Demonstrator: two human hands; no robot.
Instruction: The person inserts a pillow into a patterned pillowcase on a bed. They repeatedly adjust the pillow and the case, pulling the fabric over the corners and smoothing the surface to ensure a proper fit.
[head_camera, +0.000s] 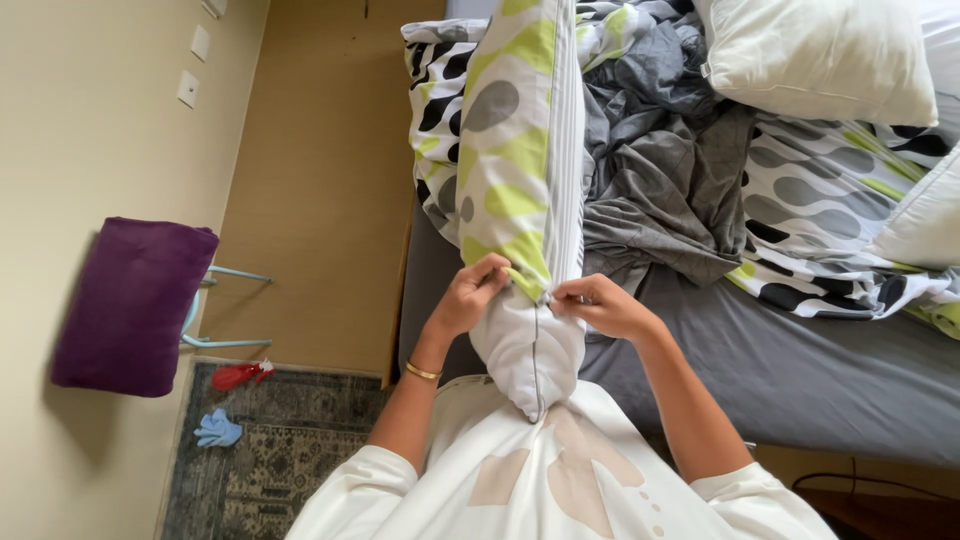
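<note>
The long white pillow in a green-, grey- and white-patterned cotton cover (520, 180) stands on end between the person's chest and the bed, rising toward twelve o'clock; its bare white lower end (528, 350) bulges out of the cover's open mouth. The left hand (470, 295) is clenched on the cover's edge at nine o'clock of the opening; the right hand (600, 305) pinches the opposite edge at three o'clock, beside the grey zip line (536, 340) that runs down the middle.

The pillow looks light, soft and squashy, likely to sag and fold if held at one end only; the cover seems thin, limp and a little slippery over the filling, so a grip on the hemmed edges by the zip, as both hands have now, seems surest.

Behind it on the grey fitted sheet of the bed (800, 370) lie a crumpled dark grey sheet (660, 170), a spotted duvet (830, 200) and a plain cream pillow (820, 50) at one o'clock. At nine o'clock a purple cushion (130, 305) rests on a pale blue chair; white wall plates (188, 88) sit at ten o'clock; a light blue cloth (218, 430) and a red object (238, 375) lie on the patterned rug (280, 450).
</note>
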